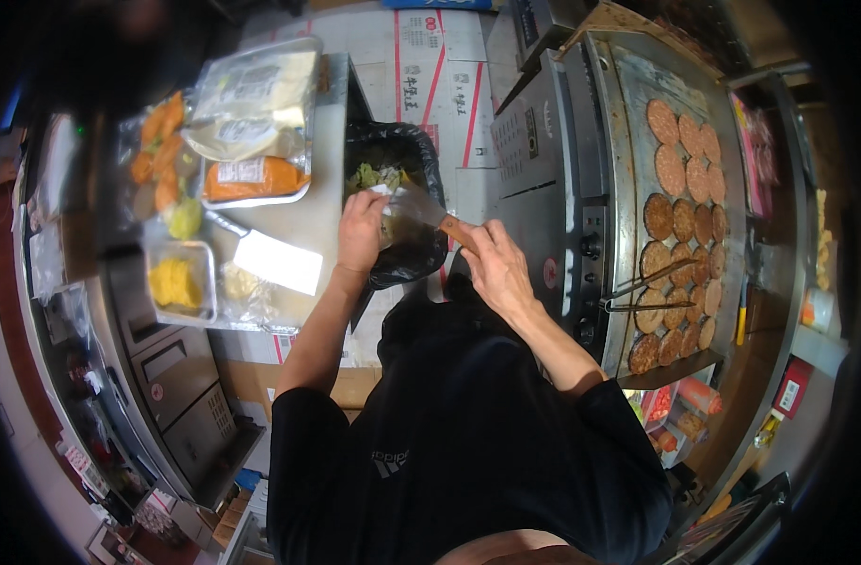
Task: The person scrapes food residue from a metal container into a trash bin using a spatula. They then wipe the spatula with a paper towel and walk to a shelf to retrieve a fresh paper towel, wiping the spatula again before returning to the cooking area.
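My right hand [502, 272] grips the wooden handle of a metal spatula [459, 232]. The spatula's broad blade points away to the left, above a bin lined with a black plastic bag [411, 267]. My left hand [360, 229] pinches a small white piece of paper or tissue [382, 189] beside the blade; whether the two touch is unclear. Leafy green scraps [369, 175] lie inside the bin under both hands.
Left, a steel worktop [289, 240] bears a cleaver [278, 263], a tub of yellow slices [176, 282] and a tray with an orange package [255, 178]. Right, a griddle [625, 141] carries several round patties [658, 217] and tongs [646, 289]. Flattened cardboard [374, 85] covers the floor.
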Motion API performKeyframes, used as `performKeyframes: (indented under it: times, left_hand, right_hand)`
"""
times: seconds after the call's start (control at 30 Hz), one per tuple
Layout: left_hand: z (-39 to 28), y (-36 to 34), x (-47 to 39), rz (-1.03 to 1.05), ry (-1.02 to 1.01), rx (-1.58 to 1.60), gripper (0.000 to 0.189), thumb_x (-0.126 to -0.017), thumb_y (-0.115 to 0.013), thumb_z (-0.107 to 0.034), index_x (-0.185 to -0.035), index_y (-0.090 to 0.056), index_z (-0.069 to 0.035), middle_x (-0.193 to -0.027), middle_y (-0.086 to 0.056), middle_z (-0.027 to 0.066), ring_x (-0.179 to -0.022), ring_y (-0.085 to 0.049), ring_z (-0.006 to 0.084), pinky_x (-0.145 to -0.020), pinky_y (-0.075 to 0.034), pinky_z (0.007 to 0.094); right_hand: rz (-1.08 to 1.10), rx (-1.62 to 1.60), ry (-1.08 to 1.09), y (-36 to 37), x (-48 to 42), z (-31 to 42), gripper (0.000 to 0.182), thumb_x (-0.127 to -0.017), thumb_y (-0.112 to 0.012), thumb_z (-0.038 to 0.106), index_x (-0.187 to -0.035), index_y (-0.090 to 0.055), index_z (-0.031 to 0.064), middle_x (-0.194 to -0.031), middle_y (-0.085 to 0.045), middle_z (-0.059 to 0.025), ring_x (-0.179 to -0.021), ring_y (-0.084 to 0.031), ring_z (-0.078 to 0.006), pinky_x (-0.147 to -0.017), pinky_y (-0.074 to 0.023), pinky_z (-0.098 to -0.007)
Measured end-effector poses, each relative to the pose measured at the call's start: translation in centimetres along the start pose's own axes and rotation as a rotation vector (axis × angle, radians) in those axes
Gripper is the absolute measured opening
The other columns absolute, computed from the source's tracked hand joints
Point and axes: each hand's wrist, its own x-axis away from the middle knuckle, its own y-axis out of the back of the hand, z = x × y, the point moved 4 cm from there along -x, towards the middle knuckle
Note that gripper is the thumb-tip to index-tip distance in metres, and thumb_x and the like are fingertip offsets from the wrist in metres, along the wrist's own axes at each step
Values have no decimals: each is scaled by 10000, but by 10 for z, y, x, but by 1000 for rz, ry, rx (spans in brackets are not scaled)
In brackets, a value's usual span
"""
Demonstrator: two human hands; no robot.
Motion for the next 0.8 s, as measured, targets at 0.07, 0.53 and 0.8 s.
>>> performKeyframes:
  times: [0.07,0.53,0.8]
  left_hand:
    - [12,-4,0,-76,103,37,174,-759,-572,38,-908,-653,-1,-904,-604,132,-878,-585,315,-774,-489,368]
    - [58,-29,32,-60,691,560,291,-861,-544,55,-1152,-568,42,-1139,-607,189,-1058,-608,250,-895,-494,301]
    - [36,3,55,-112,1039,1742,448,-880,-507,-2,-1315,-417,65,-1306,-499,204,-1193,-524,304,-979,-456,370]
  right_hand:
    - [-20,11,-9,6,0,-2,352,-806,-648,39,-1143,-550,60,-947,-494,-144,-843,-564,-367,-717,-468,-435]
    - [-56,-14,-87,5,3,-13,359,-820,-629,56,-1168,-545,81,-959,-500,-160,-836,-571,-388,-711,-473,-455]
    - [-88,-26,-58,-1,7,-10,359,-826,-636,74,-1172,-541,68,-962,-509,-154,-850,-570,-378,-721,-470,-434]
